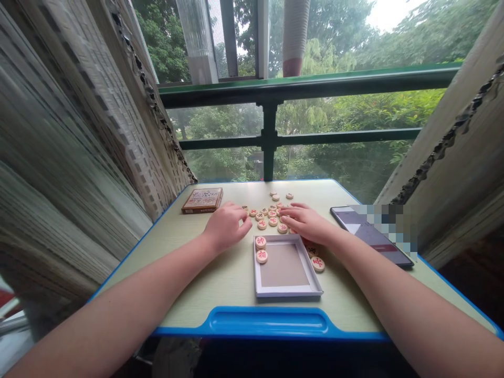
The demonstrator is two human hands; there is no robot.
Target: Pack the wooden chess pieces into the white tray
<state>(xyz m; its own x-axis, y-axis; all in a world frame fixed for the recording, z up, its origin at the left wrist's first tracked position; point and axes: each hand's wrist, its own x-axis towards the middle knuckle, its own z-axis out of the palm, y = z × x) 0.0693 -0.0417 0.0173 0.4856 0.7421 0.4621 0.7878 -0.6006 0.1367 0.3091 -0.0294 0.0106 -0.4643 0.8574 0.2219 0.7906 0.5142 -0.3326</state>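
Several round wooden xiangqi pieces (262, 224) with red or dark characters lie loose in the middle of the table. At their left edge is my left hand (225, 227), fingers loosely bent and thumb apart, with nothing visible in it. My right hand (309, 223) reaches over the pieces on the right, palm down, fingers stretched out and touching or just above them. Below the hands sits a shallow white box tray (258, 278). Two red-marked pieces (261, 256) stand in its left column. Another piece (317, 263) lies just outside its right wall, partly near my right wrist.
A brown printed box lid (202, 200) lies at the back left. A phone (370, 236) rests on the right side. Three pieces (276, 198) lie farther back. The table (189, 294) has a blue rim with a front groove; curtains and a green railing (270, 139) surround it.
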